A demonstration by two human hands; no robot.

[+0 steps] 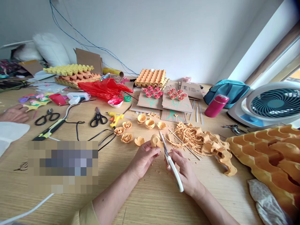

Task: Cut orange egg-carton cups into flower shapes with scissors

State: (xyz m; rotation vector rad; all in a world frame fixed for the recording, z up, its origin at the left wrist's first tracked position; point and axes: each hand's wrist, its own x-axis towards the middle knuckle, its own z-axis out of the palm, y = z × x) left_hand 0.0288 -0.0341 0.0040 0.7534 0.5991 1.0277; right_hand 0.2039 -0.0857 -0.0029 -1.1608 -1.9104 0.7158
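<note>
a: where's the paper-pulp cup (156,140)?
b: centre of the frame, above the table (131,200); the left hand (143,160) has its thumb and fingers pinched nearly closed on its lower left edge.
a: and the right hand (186,175)?
b: its fingers are curled around the white-handled scissors (174,173); the blades look nearly together, at the cup's right side.
a: how would you cut it well?
b: i'd take small snips and turn the cup into the blades; i'd grip lightly, since the pulp could crush or tear, and keep the left fingertips clear of the edges.
</note>
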